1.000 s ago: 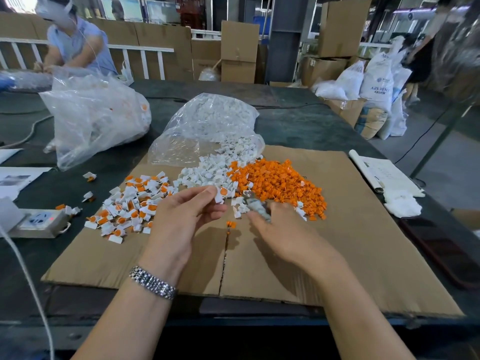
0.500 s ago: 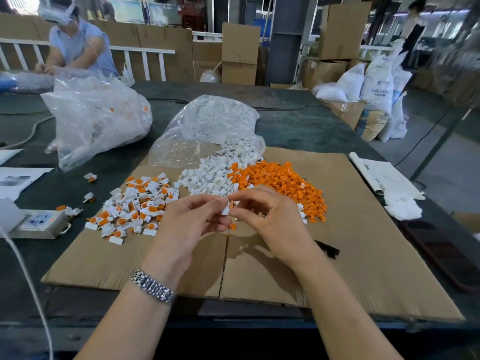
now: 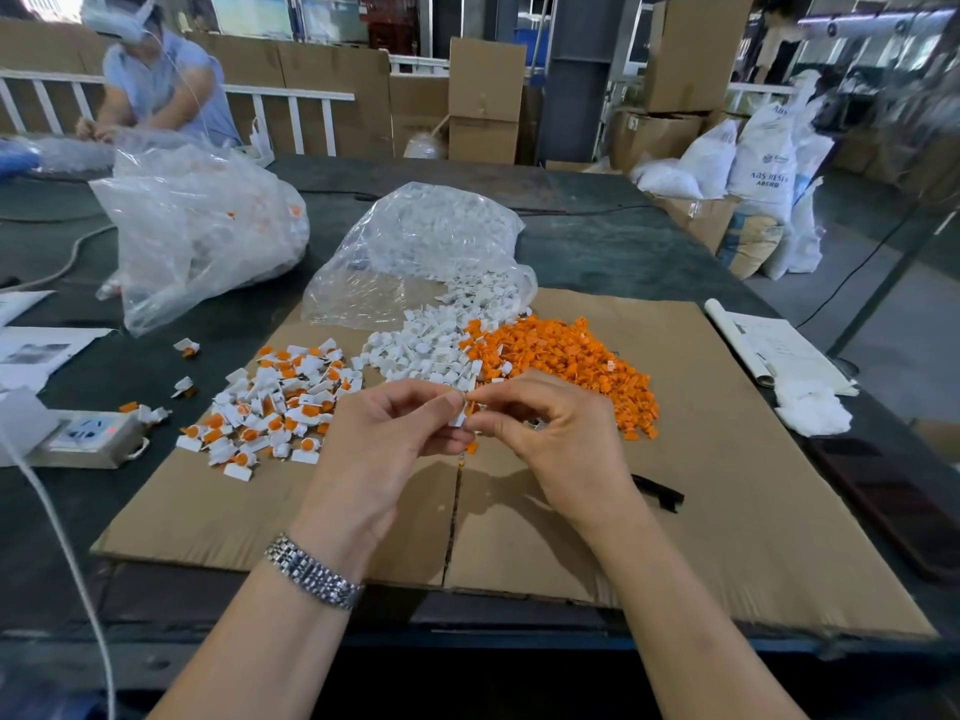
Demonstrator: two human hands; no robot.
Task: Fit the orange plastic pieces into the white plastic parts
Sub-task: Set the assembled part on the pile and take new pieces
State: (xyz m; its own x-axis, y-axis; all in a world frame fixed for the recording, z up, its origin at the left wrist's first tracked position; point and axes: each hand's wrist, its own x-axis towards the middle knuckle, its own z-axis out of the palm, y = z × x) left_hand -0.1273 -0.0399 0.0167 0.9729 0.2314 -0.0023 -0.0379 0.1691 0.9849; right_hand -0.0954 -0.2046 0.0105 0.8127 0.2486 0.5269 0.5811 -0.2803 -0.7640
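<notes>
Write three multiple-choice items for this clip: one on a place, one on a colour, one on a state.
1. Where does the pile of finished pieces lie?
A. left of the hands
B. right of the hands
C. inside a bag

2. What colour is the loose pile right of the white parts?
A. blue
B. orange
C. green

3. What are the hands doing?
A. resting flat
B. pinching a small part together
C. lifting the cardboard

Answers: A, it sits on the cardboard at left; B, plainly orange; B, left hand and right hand meet on a white part.
</notes>
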